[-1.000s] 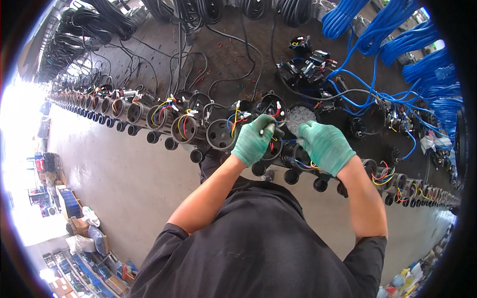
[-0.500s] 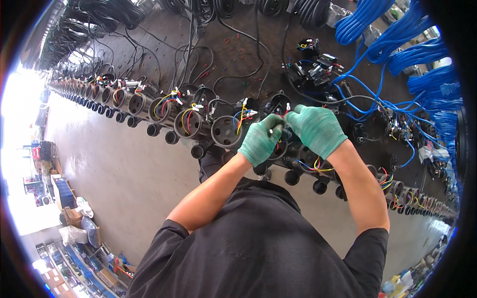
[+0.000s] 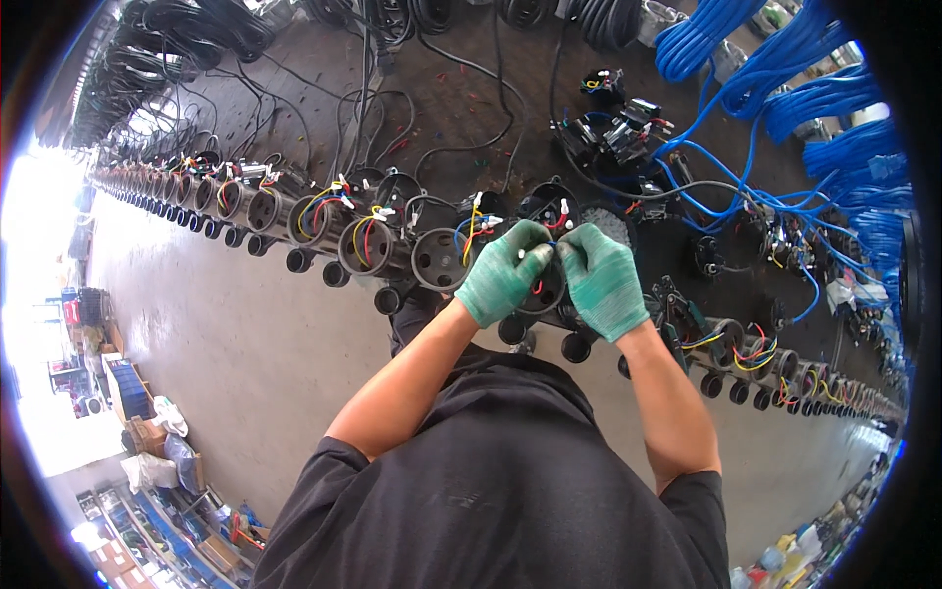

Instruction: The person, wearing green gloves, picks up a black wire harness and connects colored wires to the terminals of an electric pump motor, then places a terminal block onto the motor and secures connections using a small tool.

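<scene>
My left hand (image 3: 505,275), in a green knit glove, is closed in a pinch on a thin wire, with a small white tip showing at its fingers. My right hand (image 3: 601,280), gloved alike, pinches close beside it; what it grips is hidden by the fingertips. Both are over a round black housing (image 3: 551,298), partly covered by the gloves. A red wire loop (image 3: 537,288) shows beneath the left fingers. Behind the fingertips stand white wire connectors (image 3: 564,208) on red wire. Just left is another open housing (image 3: 439,261) with yellow, red and blue wires (image 3: 478,224).
A long row of housings (image 3: 265,211) runs along the bench edge both ways. Beyond my right hand sits a dark bowl of small whitish pieces (image 3: 606,224). Dark-handled pliers (image 3: 684,312) lie right of it. Black cables (image 3: 491,147) and blue cable coils (image 3: 785,69) cover the bench.
My right hand has shifted down and slightly left, uncovering the bowl and pliers. The left hand has turned a little, its fingertips still near the right ones.
</scene>
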A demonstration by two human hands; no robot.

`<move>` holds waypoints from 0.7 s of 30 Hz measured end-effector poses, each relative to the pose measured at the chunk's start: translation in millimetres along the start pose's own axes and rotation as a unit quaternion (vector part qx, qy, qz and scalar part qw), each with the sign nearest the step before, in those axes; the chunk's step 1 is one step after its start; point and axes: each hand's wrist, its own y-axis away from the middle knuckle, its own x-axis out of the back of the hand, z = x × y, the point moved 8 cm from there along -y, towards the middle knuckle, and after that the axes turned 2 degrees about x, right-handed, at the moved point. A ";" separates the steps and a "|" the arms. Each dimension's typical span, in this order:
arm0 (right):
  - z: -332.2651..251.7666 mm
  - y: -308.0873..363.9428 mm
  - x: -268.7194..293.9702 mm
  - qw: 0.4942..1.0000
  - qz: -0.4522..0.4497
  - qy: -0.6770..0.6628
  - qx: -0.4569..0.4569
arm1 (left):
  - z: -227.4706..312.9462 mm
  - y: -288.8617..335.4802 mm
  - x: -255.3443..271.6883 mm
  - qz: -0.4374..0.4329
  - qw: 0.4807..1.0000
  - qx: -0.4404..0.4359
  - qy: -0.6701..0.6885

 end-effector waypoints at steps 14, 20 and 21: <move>21.1 20.0 -5.1 0.973 0.009 -0.211 -0.096 | 14.8 11.9 4.0 0.049 0.988 -0.124 -0.080; -23.9 11.4 7.2 0.973 0.010 0.122 0.197 | 9.1 10.8 6.4 0.045 0.992 -0.110 -0.044; -22.6 10.8 6.2 0.967 -0.008 0.148 0.209 | 10.0 10.2 5.8 0.042 0.992 -0.111 -0.049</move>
